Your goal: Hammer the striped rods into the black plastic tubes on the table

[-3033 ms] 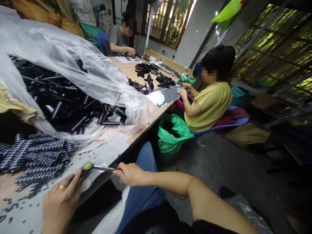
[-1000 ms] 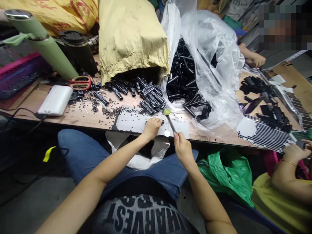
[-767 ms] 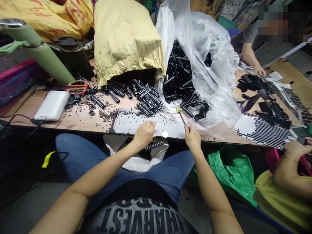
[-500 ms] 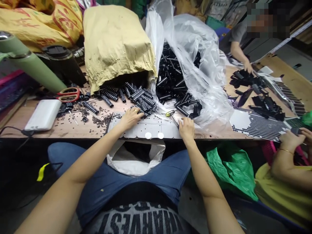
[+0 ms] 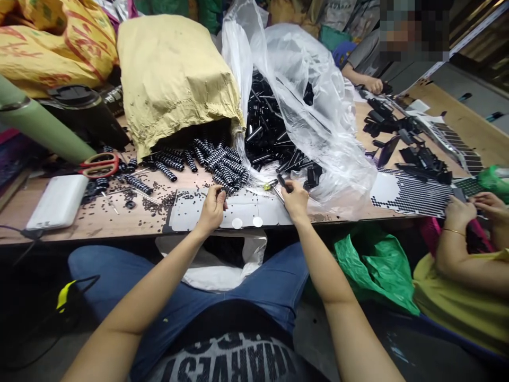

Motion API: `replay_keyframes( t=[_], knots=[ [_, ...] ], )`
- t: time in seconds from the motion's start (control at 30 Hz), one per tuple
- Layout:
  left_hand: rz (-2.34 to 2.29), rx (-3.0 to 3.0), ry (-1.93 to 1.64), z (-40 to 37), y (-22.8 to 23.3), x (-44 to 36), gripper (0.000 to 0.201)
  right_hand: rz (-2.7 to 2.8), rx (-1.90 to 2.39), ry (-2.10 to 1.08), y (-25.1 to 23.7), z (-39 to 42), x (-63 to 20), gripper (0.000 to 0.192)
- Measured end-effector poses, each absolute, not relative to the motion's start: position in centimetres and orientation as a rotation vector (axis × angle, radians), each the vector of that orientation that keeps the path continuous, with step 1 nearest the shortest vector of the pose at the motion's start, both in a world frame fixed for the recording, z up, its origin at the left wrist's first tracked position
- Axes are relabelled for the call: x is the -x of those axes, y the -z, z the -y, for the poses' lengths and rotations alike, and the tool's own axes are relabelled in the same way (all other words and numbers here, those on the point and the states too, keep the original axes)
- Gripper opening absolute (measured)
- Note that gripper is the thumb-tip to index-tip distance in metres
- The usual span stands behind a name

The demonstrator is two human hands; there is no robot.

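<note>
Smooth black tube [image 5: 283, 183], short and probably plastic, slants out of the right hand [image 5: 297, 201], whose thumb and fingers are wrapped round its near end. From my remote seat I also see a slim, yellow-green-tipped silvery metal rod [image 5: 278, 193] just left of those fingers, apparently tucked into the same grip (I can't make out which finger pins it). The left hand [image 5: 212, 209] has its fingers curled close together with something dark at their tips; whether they have hold of it I cannot tell. Just past those tips lies a heap of black-and-white ribbed cylinders [image 5: 228, 171], spilling from a yellow paper sack [image 5: 175, 74].

Two things in one grip is what would worry me most: if the right fingers ease off the tube, the rod could slip onto the pale flat sheet [image 5: 274, 213] below them, or roll over the near edge of the tabletop [image 5: 123, 228]. Crumpled clear plastic film [image 5: 318, 132] spreads just beyond those fingers, and a loose fold could snag the tube's end. Over on the left, tugging a cylinder from low in the heap may bring others sliding against the fingers. Tiny black discs [image 5: 155, 206] lie strewn left of that hand, so a careless wrist could scatter them.
</note>
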State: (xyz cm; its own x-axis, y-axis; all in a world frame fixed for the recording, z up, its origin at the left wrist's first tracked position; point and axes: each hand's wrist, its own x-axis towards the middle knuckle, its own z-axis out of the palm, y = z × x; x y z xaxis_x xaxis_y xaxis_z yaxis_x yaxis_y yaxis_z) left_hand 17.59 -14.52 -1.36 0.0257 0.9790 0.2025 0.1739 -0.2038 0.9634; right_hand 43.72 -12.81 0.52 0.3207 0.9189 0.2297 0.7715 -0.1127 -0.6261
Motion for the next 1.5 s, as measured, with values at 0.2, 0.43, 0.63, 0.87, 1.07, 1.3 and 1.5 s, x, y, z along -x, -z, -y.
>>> replay_keyframes(
  t=[0.2, 0.43, 0.63, 0.87, 1.07, 1.3, 1.5],
  knots=[
    [-1.061, -0.801, -1.177, 15.0, 0.5, -22.0, 0.042, 1.033, 1.403, -0.903, 1.6, 17.6, -35.8, 0.038],
    [-1.116, -0.913, -0.925, 15.7, -0.9, -20.0, 0.036, 2.056, 1.267, -0.738, -2.1, 18.7, -36.5, 0.104],
    [-1.061, -1.051, -0.75, 16.3, -1.3, -19.8, 0.029, 2.481, 1.122, -0.646, -3.2, 17.7, -37.5, 0.121],
    [-0.958, -0.944, -0.854, 16.1, -0.8, -19.8, 0.045, 2.288, 1.294, -0.622, -1.3, 17.7, -38.5, 0.122],
    [-0.947, -0.855, -0.954, 16.3, -1.1, -19.9, 0.053, 2.067, 1.342, -0.664, -0.1, 18.1, -38.9, 0.125],
    [-0.997, -0.749, -0.999, 16.4, -2.0, -20.1, 0.057, 1.935, 1.067, -0.728, -0.6, 19.4, -36.0, 0.129],
    [-1.015, -0.547, -0.976, 16.8, -3.2, -20.6, 0.036, 2.008, 0.925, -0.647, -1.2, 19.0, -34.3, 0.13]
  ],
)
